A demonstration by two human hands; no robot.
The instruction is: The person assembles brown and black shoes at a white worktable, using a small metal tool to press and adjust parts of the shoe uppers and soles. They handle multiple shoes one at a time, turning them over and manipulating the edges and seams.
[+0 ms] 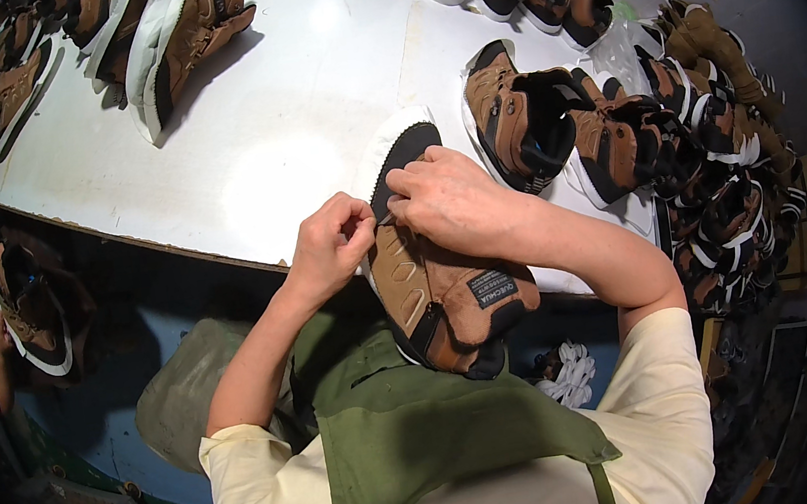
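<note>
A brown high-top shoe (407, 272) with a black toe cap and a white sole lies tilted across the table edge, its heel and ankle end toward my lap. At its forefoot, my left hand (330, 247) is closed in a pinch at the side of the upper. Across the top of the shoe, my right hand (450, 198) has its fingers curled and pinched close to the left fingertips. Between the two hands a thin strand or tool end shows, too small to name. The right hand covers the lacing area.
On the white table (281, 76), similar shoes (521, 122) stand at right, with more along the far edge and a leaning pair (181, 42) at far left. A heap of shoes (730, 202) lies beyond the right edge. At left another person's hands hold a shoe (31, 308). White laces (570, 375) hang below.
</note>
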